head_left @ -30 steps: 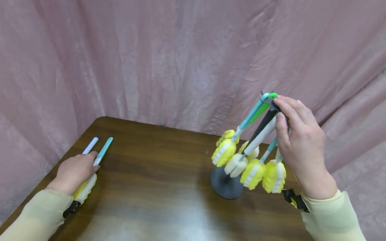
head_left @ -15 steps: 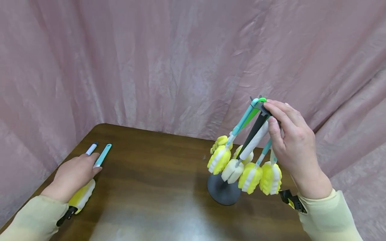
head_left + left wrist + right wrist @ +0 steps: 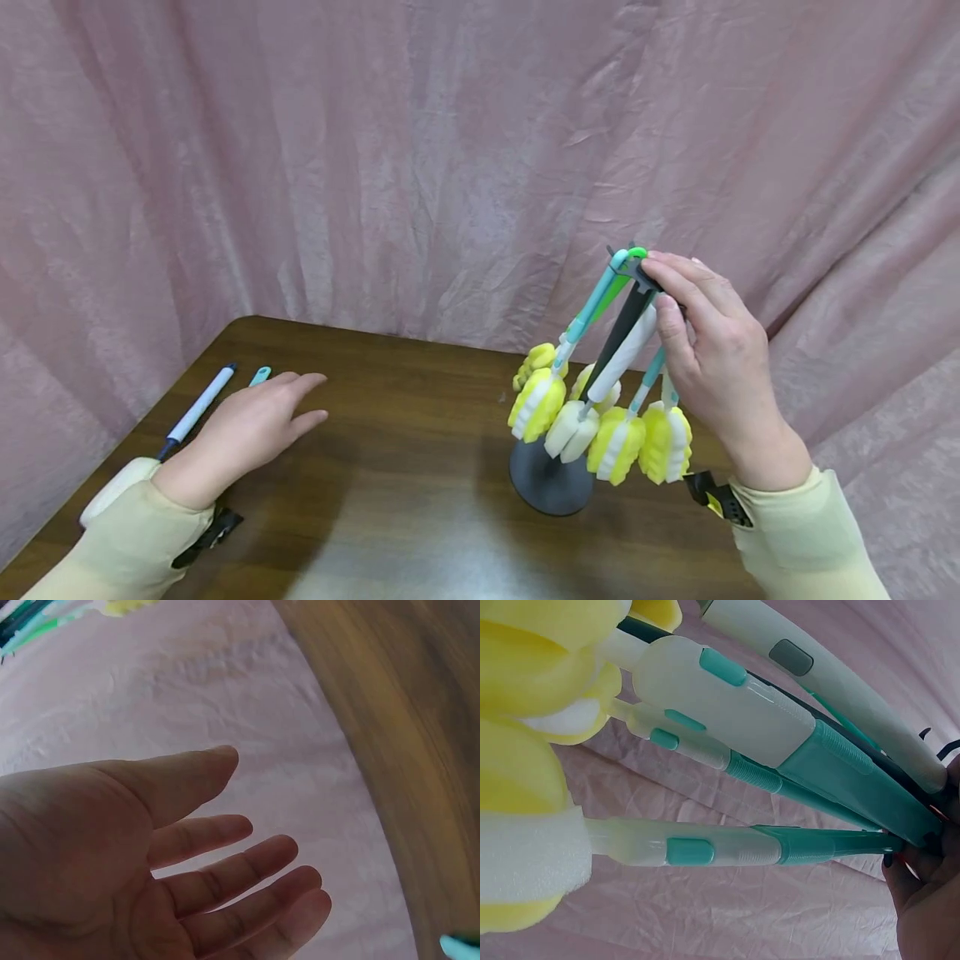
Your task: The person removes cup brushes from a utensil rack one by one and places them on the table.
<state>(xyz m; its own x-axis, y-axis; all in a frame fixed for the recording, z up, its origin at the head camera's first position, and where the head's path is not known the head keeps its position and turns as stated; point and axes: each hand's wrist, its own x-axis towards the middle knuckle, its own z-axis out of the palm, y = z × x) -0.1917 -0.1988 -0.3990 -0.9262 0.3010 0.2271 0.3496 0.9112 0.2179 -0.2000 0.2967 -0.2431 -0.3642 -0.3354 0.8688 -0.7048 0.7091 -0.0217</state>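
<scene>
My right hand holds the top of a black stand, fingers at its hooks. Several sponge bottle brushes hang there heads down; one has a turquoise handle and a yellow-and-white sponge, another a white handle. In the right wrist view, turquoise-and-white handles run up to the fingers. My left hand is over the table's left side, fingers extended and holding nothing. Beside it lies a bottle brush with a white handle. A turquoise handle pokes out from behind the hand, mostly hidden.
The brown wooden table has its left and back edges in view. A pink curtain hangs right behind it. The stand is toward the table's right side.
My left hand has come off the two brushes and moved right, uncovering the white-handled brush. The right hand keeps its hold on the stand. The head view has shifted slightly.
</scene>
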